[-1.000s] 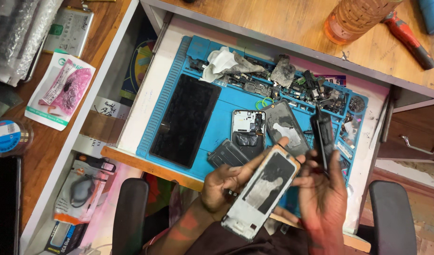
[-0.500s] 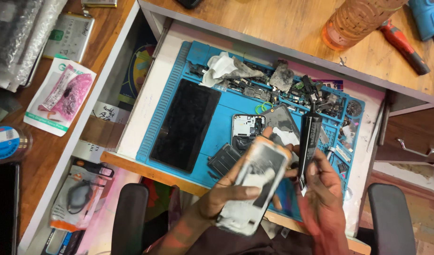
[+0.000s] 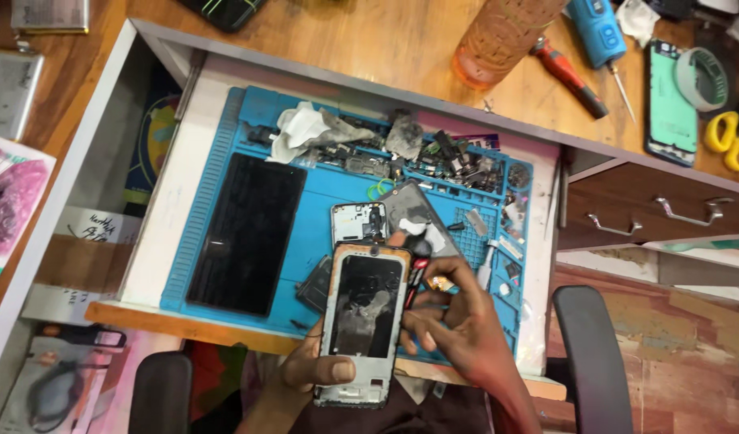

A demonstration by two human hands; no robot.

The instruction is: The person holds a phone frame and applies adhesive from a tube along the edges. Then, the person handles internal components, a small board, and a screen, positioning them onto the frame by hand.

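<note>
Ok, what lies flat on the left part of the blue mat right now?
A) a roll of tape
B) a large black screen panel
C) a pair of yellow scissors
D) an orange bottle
B: a large black screen panel lies flat on the left part of the blue mat, while the left hand holds a phone frame off to its right.

Blue mat [image 3: 321,217], black screen [image 3: 245,233], orange bottle [image 3: 506,36], yellow scissors [image 3: 729,141]
</note>
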